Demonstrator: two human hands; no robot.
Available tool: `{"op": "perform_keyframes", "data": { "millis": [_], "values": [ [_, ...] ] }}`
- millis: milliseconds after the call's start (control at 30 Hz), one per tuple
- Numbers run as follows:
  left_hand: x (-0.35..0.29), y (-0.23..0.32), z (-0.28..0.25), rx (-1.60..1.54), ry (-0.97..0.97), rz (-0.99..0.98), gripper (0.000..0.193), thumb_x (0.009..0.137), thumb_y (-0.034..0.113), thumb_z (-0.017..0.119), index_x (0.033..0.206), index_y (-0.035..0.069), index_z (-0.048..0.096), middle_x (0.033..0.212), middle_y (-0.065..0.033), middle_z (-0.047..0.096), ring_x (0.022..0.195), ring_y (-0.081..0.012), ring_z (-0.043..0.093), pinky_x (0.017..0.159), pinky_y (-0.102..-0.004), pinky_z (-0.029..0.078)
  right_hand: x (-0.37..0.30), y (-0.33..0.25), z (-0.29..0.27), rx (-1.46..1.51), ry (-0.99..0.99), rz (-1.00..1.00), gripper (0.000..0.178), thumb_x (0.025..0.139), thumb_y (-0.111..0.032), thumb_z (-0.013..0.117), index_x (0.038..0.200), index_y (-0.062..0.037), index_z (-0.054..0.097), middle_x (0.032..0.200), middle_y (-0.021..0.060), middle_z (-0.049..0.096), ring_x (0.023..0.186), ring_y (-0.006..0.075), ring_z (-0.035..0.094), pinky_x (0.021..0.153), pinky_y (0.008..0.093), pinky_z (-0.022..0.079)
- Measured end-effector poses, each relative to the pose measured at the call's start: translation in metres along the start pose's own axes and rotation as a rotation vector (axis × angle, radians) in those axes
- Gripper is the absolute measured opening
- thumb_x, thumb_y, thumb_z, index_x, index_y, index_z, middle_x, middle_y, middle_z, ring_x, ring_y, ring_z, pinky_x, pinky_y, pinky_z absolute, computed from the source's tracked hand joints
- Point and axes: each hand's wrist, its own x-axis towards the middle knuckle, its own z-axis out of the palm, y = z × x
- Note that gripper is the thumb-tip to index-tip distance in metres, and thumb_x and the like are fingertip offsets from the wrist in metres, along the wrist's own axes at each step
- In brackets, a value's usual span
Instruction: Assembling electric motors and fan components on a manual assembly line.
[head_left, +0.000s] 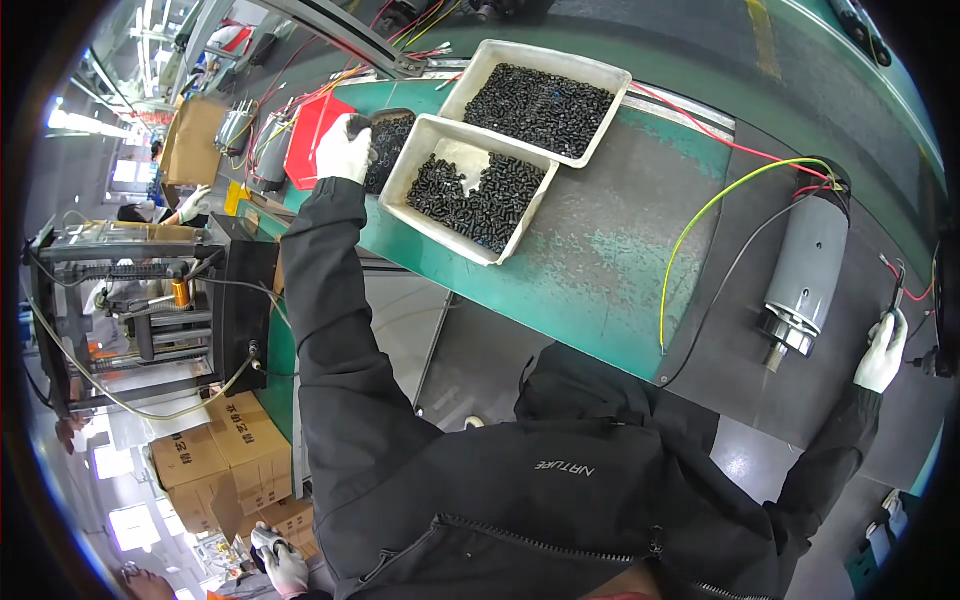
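Observation:
My left hand [343, 152], in a white glove, is at the far left of the bench beside a dark container [388, 150] full of small dark pieces. Its fingers are curled, and what they hold, if anything, I cannot make out. At the far right, my gloved right hand [882, 355] is closed around a thin dark pointed thing [898, 290] near red and black wires. Just left of that hand lies a grey cylindrical motor [808, 265], its metal shaft toward me. A yellow-green wire [690, 225] and red wires come from its far end.
Two off-white trays [470, 255] of small black cylindrical parts stand side by side, right of a red bin [312, 135]. Further motors [272, 155] lie at the back left. A black-framed machine [150, 310] and cardboard boxes [225, 455] are at the left. Other people's gloved hands show there.

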Motion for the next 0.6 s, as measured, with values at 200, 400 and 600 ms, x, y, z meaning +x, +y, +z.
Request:
{"op": "perform_keyframes", "data": {
  "millis": [200, 400, 600],
  "values": [
    [0.005, -0.012, -0.005, -0.095, -0.077, 0.084, 0.017, 0.09, 0.006, 0.059, 0.106, 0.001, 0.06, 0.075, -0.005, 0.063, 0.059, -0.0114, 0.061, 0.054, -0.0246, 0.048, 0.002, 0.004, -0.002, -0.006, -0.023, -0.005, 0.033, 0.102, -0.024, 0.051, 0.124, 0.0005, 0.053, 0.092, -0.0005, 0.054, 0.073, 0.0045, 0.045, 0.066, 0.0201, 0.039],
    [0.005, -0.016, -0.005, -0.197, -0.063, 0.049, 0.017, 0.088, 0.003, 0.06, 0.105, -0.001, 0.057, 0.077, -0.0063, 0.063, 0.06, -0.011, 0.059, 0.053, -0.0233, 0.046, -0.005, -0.014, 0.008, -0.022, 0.02, -0.011, 0.035, 0.102, -0.024, 0.053, 0.126, 0.0009, 0.054, 0.091, -0.0012, 0.054, 0.073, 0.0042, 0.044, 0.066, 0.0198, 0.039],
    [0.002, -0.006, -0.002, -0.209, -0.064, 0.052, 0.017, 0.087, 0.003, 0.061, 0.104, -0.001, 0.057, 0.074, -0.0048, 0.061, 0.058, -0.0099, 0.057, 0.052, -0.0226, 0.045, -0.007, -0.017, 0.009, -0.013, 0.016, -0.009, 0.033, 0.101, -0.023, 0.054, 0.124, 0.0006, 0.055, 0.089, -0.0019, 0.053, 0.072, 0.0039, 0.043, 0.065, 0.0193, 0.037]
  ]
}}
